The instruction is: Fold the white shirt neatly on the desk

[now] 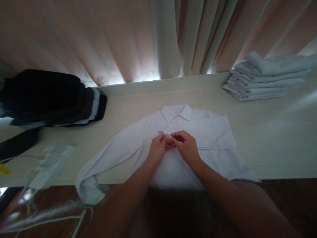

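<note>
White dress shirt [198, 132] lies face up on the pale table [272, 132], collar toward the curtain, one sleeve trailing off the near edge. Left hand [157, 148] and right hand [187, 147] meet at the placket mid-chest, fingertips pinched narrow on the fabric edges; looks like buttoning, needs fine alignment of button and hole. Forearms converge, wrists low. Folded white shirts [267, 79] far right, dark garments [49, 99] left
</note>
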Available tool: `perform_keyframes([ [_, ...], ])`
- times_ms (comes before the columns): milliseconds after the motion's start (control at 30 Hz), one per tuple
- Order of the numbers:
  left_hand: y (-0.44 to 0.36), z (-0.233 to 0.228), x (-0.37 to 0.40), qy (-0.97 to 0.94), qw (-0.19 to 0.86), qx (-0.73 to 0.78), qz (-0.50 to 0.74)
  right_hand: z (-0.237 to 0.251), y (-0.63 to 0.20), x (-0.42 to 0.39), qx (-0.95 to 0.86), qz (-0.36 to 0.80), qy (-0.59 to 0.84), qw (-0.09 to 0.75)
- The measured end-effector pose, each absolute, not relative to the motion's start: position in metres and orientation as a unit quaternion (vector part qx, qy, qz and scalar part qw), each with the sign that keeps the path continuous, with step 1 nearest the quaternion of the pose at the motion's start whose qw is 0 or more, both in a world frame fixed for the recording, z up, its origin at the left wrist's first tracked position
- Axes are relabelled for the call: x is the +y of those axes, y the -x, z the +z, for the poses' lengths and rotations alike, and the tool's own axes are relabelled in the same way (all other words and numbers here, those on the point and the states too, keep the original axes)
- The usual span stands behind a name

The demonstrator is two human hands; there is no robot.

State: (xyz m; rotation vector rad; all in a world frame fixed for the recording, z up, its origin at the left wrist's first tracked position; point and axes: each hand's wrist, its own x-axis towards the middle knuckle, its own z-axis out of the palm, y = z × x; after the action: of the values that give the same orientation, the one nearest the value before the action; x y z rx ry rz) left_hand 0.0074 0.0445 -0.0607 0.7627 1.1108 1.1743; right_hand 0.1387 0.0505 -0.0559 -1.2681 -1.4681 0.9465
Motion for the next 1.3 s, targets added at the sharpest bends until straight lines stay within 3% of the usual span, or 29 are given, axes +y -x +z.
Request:
perform_keyframes([
  [567, 0.001, -0.056, 0.043, -0.216, 0.728, 0.410, 0.506, -0.056, -0.144, 0.049, -0.588, 0.404, 0.522, 0.466],
  [933, -0.005, -0.053, 0.042, -0.258, 0.675, 0.468, 0.509, -0.062, -0.147, 0.054, -0.528, 0.505, 0.488, 0.479],
  [1300, -0.005, -0.046, 0.039, -0.423, 0.534, 0.547, 0.487, -0.062, -0.149, 0.056, -0.533, 0.480, 0.489, 0.497],
])
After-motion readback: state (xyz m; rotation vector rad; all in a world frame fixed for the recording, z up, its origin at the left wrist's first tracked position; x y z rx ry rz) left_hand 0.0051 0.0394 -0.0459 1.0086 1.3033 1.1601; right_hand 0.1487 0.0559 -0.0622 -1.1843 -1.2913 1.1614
